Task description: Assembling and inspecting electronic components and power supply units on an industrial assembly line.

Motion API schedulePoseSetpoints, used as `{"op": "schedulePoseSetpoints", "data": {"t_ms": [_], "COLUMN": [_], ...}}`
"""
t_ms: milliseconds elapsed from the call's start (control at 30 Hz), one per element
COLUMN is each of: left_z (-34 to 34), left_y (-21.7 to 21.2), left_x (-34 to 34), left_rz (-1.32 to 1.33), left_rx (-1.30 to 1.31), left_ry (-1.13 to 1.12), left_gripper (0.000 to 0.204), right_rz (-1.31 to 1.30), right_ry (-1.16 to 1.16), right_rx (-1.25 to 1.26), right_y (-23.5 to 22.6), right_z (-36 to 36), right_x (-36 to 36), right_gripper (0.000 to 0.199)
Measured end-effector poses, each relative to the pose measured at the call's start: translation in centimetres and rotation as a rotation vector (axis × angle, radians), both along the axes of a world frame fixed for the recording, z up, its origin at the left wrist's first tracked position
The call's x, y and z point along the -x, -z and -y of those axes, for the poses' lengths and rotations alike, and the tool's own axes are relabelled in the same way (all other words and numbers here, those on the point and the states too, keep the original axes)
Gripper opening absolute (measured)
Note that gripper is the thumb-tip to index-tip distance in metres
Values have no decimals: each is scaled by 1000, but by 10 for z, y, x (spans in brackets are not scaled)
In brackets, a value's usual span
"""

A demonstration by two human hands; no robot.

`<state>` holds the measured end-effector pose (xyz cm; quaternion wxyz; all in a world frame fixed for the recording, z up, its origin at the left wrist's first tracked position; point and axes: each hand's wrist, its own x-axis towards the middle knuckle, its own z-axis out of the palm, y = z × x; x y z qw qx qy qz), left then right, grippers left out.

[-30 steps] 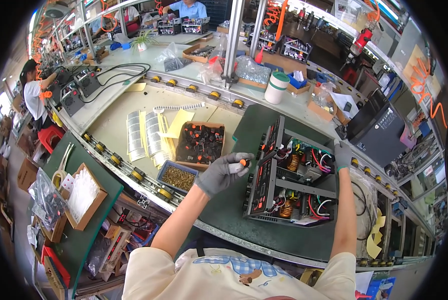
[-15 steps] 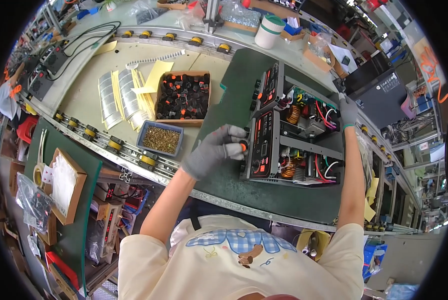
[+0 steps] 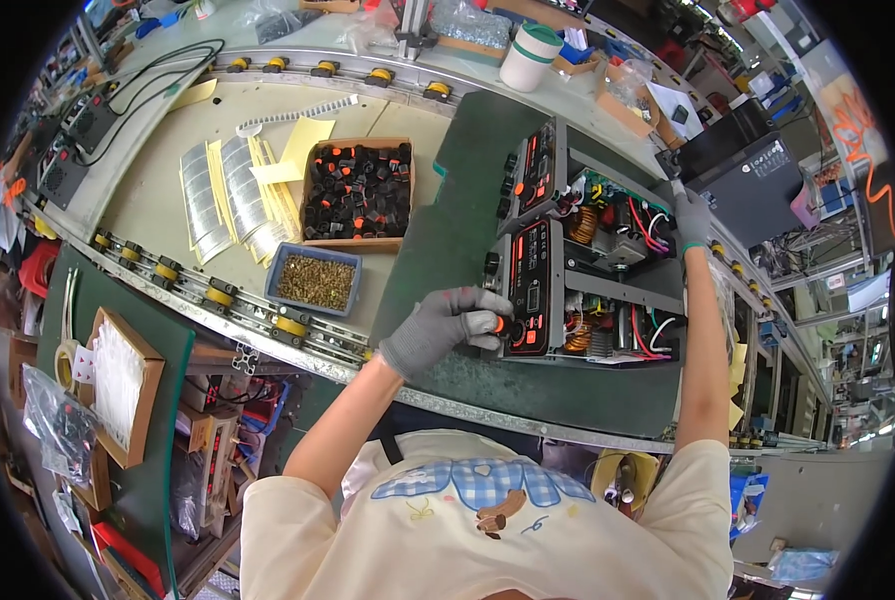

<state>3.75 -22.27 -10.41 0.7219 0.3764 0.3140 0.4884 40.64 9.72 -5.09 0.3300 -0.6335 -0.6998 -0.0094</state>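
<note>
My left hand, in a grey glove, pinches a small black knob with an orange cap against the lower front panel of the nearer control unit. That unit has a black face with orange buttons and a small display; its top is uncovered, showing copper coils and wires. A matching unit stands just beyond it, black knobs along its front. At the rear end of the farther unit is my gloved right hand; its fingers point away from me and are too indistinct to read.
Left of the green mat are a cardboard box of black and orange knobs, a blue tray of small brass-coloured parts and silver label sheets. Roller rails edge the bench. A white canister stands at the back.
My left hand has moved right and toward me, bringing the knob to the lower part of the nearer unit's panel. My right hand stays by the units' rear.
</note>
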Motion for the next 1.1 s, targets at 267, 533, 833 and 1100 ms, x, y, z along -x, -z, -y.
{"op": "schedulePoseSetpoints", "data": {"t_ms": [267, 533, 833, 1100], "left_z": [6, -5, 5, 2], "left_y": [-9, -3, 5, -6], "left_x": [-3, 1, -14, -8], "left_rz": [-105, -80, 16, -64], "left_rx": [25, 33, 29, 14], "left_ry": [-34, 31, -99, -13], "left_gripper": [26, 31, 36, 32], "right_rz": [-4, 8, 22, 55], "right_ry": [0, 25, 12, 9], "right_rx": [-52, -50, -24, 7], "right_y": [5, 0, -5, -4], "right_z": [-5, 5, 8, 5], "right_x": [-3, 7, 8, -1], "right_gripper": [33, 32, 35, 35]}}
